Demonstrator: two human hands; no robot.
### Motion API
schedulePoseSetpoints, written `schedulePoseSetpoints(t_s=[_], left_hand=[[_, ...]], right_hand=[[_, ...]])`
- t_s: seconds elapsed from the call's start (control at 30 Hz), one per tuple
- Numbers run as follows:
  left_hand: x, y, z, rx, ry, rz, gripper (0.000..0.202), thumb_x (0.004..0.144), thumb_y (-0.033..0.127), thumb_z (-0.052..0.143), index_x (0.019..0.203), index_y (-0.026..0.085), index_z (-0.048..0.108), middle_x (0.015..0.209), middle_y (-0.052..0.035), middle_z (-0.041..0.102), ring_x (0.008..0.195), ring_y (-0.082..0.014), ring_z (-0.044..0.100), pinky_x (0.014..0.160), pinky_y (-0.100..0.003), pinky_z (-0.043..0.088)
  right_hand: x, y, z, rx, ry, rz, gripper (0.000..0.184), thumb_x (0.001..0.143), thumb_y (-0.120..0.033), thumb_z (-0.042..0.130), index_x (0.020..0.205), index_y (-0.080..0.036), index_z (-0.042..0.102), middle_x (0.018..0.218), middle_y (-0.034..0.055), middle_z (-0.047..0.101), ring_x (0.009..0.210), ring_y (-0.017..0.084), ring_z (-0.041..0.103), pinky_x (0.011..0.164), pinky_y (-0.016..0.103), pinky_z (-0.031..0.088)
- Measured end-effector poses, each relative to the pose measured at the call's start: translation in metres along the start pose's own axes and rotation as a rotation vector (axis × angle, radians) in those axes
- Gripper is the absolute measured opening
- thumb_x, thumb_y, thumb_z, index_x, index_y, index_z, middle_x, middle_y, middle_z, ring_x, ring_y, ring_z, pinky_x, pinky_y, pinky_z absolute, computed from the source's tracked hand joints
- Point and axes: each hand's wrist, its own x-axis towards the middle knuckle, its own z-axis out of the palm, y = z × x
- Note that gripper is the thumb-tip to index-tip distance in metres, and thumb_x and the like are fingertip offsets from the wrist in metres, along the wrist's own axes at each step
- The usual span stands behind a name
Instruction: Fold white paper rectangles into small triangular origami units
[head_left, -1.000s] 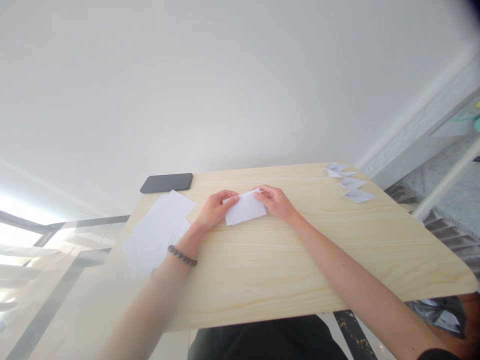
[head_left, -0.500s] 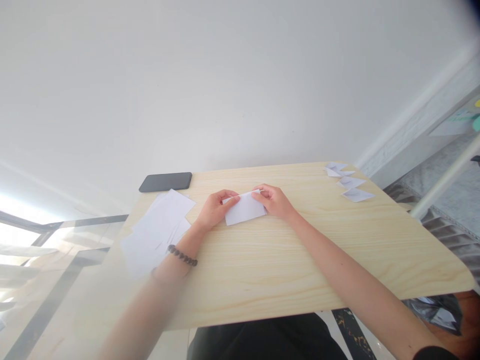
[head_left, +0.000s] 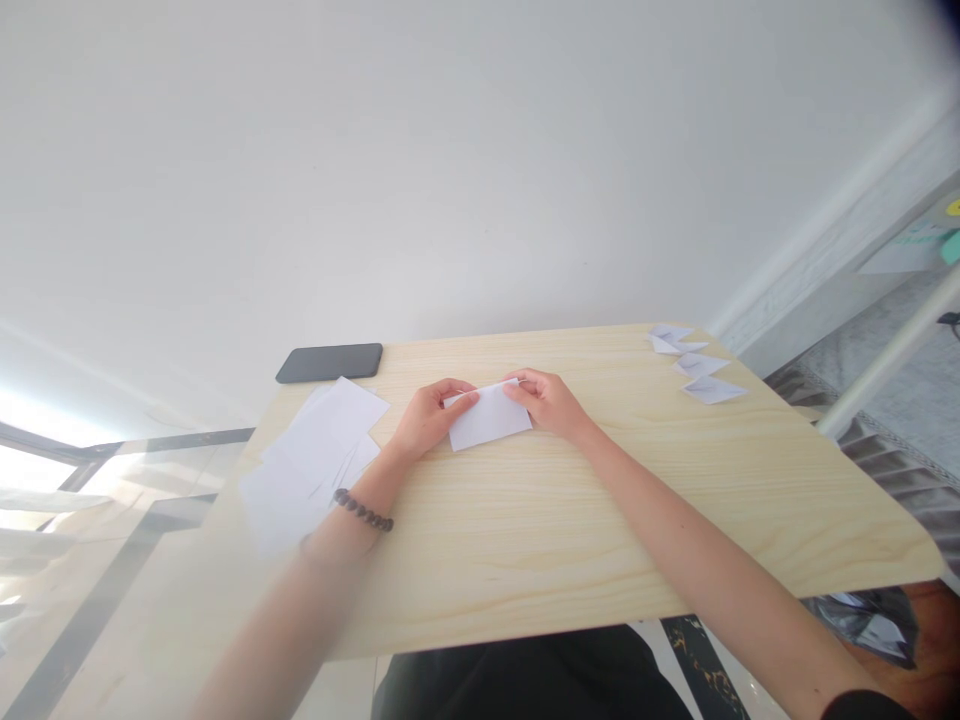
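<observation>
A small white sheet of paper [head_left: 491, 420], folded over, lies on the light wooden table [head_left: 570, 520] near its far middle. My left hand [head_left: 427, 418] pinches the sheet's far left corner, fingers curled on it. My right hand [head_left: 551, 402] pinches the far right corner in the same way. A dark bead bracelet [head_left: 363, 511] circles my left wrist.
A stack of loose white sheets [head_left: 315, 455] lies at the table's left. A dark phone [head_left: 330, 362] rests face down at the far left edge. Several folded paper pieces [head_left: 694, 362] sit at the far right corner. A white wall rises behind the table.
</observation>
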Motion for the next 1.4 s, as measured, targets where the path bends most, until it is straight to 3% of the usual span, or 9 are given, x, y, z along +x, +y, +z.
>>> schedulePoseSetpoints(t_s=[0.43,0.77,1.4], left_hand=[[0.0005,-0.0017,0.0003,0.012,-0.002,-0.016,0.037,0.073,0.049,0.056,0.091,0.018,0.063,0.094,-0.0051,0.065,0.079,-0.0180,0.057,0.070,-0.028,0.042],[0.0008,-0.0005,0.0011,0.011,0.027,-0.007,0.038,0.073,0.049,0.056,0.092,0.017,0.064,0.094,-0.0059,0.065,0.083,-0.0192,0.058,0.076,-0.030,0.042],[0.0006,-0.0014,0.0005,0.044,0.004,0.028,0.037,0.075,0.048,0.055,0.091,0.016,0.062,0.093,-0.0051,0.065,0.081,-0.0169,0.057,0.069,-0.026,0.041]], right_hand=[[0.0006,0.0020,-0.0002,0.036,-0.011,0.012,0.033,0.075,-0.046,0.053,0.093,-0.019,0.059,0.075,0.0041,0.064,0.061,0.015,0.057,0.049,0.023,0.042],[0.0000,0.0012,-0.0004,0.059,-0.016,0.012,0.033,0.075,-0.044,0.054,0.094,-0.018,0.059,0.076,0.0048,0.064,0.064,0.015,0.058,0.052,0.025,0.044],[0.0009,0.0035,-0.0003,0.026,-0.024,0.009,0.034,0.077,-0.044,0.051,0.098,-0.019,0.058,0.080,0.0054,0.064,0.066,0.016,0.059,0.053,0.025,0.044]])
